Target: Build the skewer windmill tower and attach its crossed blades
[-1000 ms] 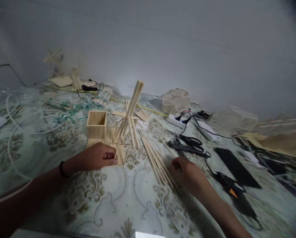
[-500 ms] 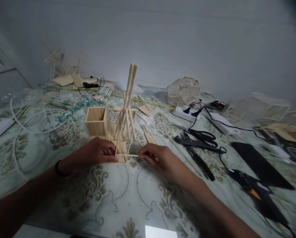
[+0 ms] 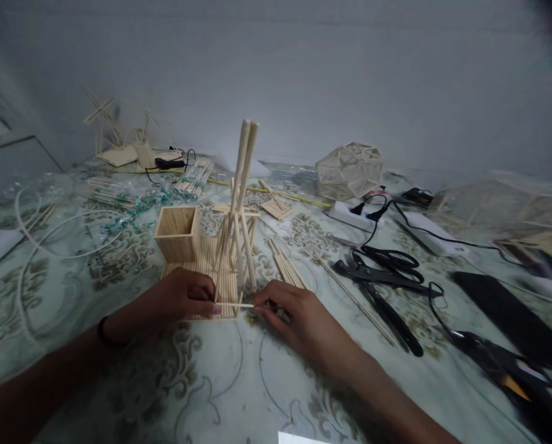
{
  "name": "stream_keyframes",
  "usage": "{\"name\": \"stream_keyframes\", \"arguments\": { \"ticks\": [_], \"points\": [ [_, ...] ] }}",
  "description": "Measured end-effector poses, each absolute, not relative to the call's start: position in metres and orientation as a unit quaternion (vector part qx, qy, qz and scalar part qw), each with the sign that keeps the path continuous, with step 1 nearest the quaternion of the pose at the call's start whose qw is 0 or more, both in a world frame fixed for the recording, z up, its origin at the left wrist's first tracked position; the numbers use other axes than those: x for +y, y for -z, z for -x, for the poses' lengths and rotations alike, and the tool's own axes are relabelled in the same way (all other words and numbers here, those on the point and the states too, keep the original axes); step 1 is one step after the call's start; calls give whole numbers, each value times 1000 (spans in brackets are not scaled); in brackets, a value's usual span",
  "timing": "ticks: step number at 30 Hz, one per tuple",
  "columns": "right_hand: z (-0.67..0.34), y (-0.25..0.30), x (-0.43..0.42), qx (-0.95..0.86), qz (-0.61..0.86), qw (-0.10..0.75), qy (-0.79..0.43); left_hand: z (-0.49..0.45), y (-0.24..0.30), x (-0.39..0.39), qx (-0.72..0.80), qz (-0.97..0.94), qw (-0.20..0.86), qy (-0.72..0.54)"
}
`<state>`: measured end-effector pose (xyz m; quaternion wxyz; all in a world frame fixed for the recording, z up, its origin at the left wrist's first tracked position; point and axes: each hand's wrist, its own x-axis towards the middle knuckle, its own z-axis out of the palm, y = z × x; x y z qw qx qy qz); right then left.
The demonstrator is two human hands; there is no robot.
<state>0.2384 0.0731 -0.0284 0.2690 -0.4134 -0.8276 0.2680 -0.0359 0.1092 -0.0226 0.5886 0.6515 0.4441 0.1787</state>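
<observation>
A short thin wooden stick (image 3: 236, 304) lies level between my two hands, across the near edge of a slatted stick base (image 3: 229, 287). My right hand (image 3: 292, 308) pinches its right end between thumb and fingers. At its left end my left hand (image 3: 195, 296) is closed, fingertips pressed together next to a thin upright at the base's front. On the base stand a square open-topped stick box (image 3: 178, 231) and a frame of leaning sticks (image 3: 241, 240), with two thicker rods (image 3: 247, 160) rising from it.
Loose sticks (image 3: 287, 265), black scissors (image 3: 387, 265), a black-handled cutter (image 3: 391, 314) and a glue gun (image 3: 507, 364) lie to the right. Behind are a power strip (image 3: 352, 216) and a polyhedral stick model (image 3: 350, 169). A white cable (image 3: 23, 296) loops at the left.
The view has shifted slightly, so the table things sit a little lower and wider. Both hands keep their hold at the stick, which stays at the front of the base.
</observation>
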Motion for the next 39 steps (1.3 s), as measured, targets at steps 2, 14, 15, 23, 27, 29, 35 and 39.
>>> {"name": "stream_keyframes", "arguments": {
  "ticks": [2, 14, 15, 23, 27, 29, 35, 39],
  "points": [
    [-238, 29, 73, -828, 412, 268, -272, 37, 23, 109, 440, -649, 596, -169],
    [-235, 30, 72, -831, 406, 289, -248, 37, 24, 109, 442, -661, 578, -184],
    [-233, 29, 71, -830, 407, 290, -247, 37, 25, 110, 442, -664, 574, -185],
    [-217, 29, 69, -821, 400, 298, -278, 33, 23, 107, 427, -711, 526, -188],
    [-220, 24, 70, -830, 385, 290, -280, 39, 3, 103, 433, -812, 346, -182],
    [-223, 19, 68, -837, 373, 287, -279, 45, -11, 99, 428, -849, 228, -212],
    [-226, 6, 49, -851, 351, 286, -266, 33, -16, 67, 319, -904, 106, -265],
    [-222, 2, 36, -838, 351, 303, -289, 16, 6, 53, 277, -918, 86, -271]
  ]
}}
